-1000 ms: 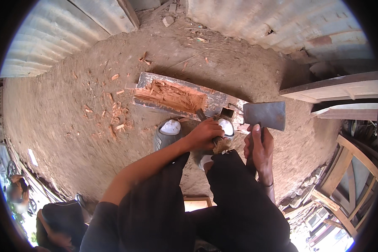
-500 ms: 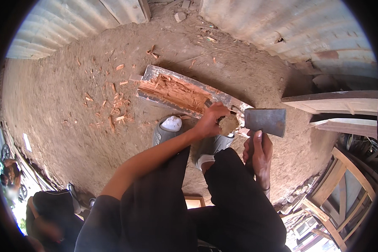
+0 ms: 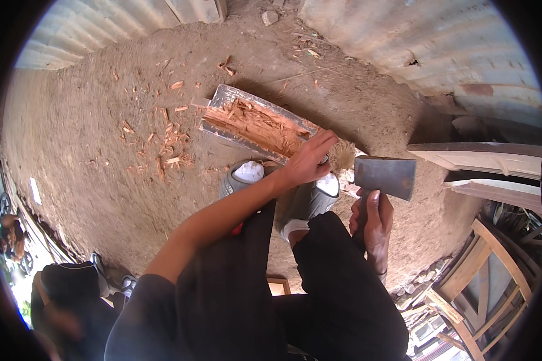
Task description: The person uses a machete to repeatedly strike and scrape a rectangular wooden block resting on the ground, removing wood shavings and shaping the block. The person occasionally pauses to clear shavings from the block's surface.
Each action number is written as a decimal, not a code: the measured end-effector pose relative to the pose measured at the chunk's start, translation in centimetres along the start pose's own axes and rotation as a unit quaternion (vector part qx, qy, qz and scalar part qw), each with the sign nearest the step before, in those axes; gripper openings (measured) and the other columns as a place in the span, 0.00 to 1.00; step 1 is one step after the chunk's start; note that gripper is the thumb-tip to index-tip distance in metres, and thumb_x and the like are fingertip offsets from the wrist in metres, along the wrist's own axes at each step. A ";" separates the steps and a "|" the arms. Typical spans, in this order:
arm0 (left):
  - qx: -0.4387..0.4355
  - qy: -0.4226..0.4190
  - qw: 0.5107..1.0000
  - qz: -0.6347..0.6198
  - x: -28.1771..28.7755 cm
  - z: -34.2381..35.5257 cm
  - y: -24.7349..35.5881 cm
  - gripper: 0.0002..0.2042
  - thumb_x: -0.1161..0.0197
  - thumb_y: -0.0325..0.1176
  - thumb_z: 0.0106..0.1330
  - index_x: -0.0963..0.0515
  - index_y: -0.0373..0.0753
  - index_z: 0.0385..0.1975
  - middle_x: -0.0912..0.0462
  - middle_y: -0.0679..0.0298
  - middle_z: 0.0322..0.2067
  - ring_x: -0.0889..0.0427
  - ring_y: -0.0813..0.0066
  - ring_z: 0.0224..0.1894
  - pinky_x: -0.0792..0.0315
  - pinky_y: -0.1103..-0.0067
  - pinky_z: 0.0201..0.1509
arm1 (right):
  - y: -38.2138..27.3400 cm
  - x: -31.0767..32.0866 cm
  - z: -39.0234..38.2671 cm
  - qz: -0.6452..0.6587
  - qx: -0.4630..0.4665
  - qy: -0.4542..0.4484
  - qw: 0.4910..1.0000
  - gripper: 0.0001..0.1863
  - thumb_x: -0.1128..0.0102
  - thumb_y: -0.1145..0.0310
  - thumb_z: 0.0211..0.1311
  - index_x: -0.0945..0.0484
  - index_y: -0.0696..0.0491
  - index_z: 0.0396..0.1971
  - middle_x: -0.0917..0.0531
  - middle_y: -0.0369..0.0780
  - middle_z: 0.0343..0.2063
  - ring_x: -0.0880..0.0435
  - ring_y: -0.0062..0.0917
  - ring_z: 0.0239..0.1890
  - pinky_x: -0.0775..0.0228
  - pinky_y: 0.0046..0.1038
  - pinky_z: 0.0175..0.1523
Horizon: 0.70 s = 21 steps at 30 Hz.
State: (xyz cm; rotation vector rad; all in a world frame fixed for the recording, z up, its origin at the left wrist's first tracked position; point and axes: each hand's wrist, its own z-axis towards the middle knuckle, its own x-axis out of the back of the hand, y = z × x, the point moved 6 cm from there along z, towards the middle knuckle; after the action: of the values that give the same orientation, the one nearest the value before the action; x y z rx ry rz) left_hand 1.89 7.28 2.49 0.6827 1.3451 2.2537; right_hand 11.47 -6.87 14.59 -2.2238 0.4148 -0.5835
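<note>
A wooden beam (image 3: 220, 133) with worn dark sides lies slantwise on the ground beyond my feet, its reddish hollow (image 3: 256, 127) full of splinters. Over the beam's right part, my left hand (image 3: 310, 157) is closed around a chisel, whose frayed, mushroomed handle end (image 3: 343, 155) sticks out on the right. The chisel's blade is hidden behind my fingers. My right hand (image 3: 373, 219) grips the handle of a hatchet, fingers wrapped round it. The hatchet's broad grey head (image 3: 384, 177) is raised just right of the chisel's handle end, apart from it.
Wood chips (image 3: 168, 144) litter the dirt floor left of the beam. My shoes (image 3: 324, 195) are close to its near side. Corrugated metal sheets (image 3: 445, 48) stand at the back, wooden panels (image 3: 476, 159) and a frame (image 3: 494, 265) at right. Another person (image 3: 72, 301) is at lower left.
My left hand has shifted slightly up and right, and the chisel's frayed end has swung upward. The hatchet stays raised in nearly the same place. The view has shifted a little.
</note>
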 end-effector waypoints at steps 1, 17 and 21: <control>-0.015 -0.001 1.000 0.000 0.0 0.2 -0.2 0.24 0.34 0.21 0.48 0.25 0.31 0.49 0.23 0.46 0.47 0.21 0.43 0.48 0.25 0.63 0.53 | 0.0 -0.1 0.0 0.000 0.000 0.001 1.000 0.37 0.54 0.34 0.74 0.27 0.60 0.44 0.29 0.36 0.19 0.29 0.19 0.15 0.39 0.22 0.19; -0.034 -0.075 0.996 -0.022 -2.2 0.3 -2.7 0.18 0.24 0.39 0.42 0.16 0.40 0.35 0.19 0.57 0.24 0.16 0.53 0.31 0.25 0.62 0.34 | -0.1 -0.6 0.0 -0.013 0.019 -0.002 1.000 0.40 0.55 0.31 0.72 0.27 0.61 0.45 0.28 0.37 0.19 0.29 0.19 0.14 0.39 0.22 0.18; -0.073 -0.072 0.994 -0.040 -1.7 0.3 -3.1 0.19 0.25 0.39 0.43 0.16 0.40 0.36 0.19 0.57 0.24 0.16 0.54 0.30 0.25 0.62 0.34 | 1.0 0.0 -0.1 -0.013 0.078 -0.037 0.996 0.34 0.46 0.39 0.73 0.26 0.62 0.47 0.25 0.38 0.21 0.27 0.19 0.16 0.37 0.23 0.20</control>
State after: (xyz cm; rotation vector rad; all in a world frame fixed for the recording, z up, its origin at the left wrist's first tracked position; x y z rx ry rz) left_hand 3.71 7.86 -0.47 0.7117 1.1093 2.1693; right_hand 11.30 -7.51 13.90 -2.0973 0.2939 -0.5275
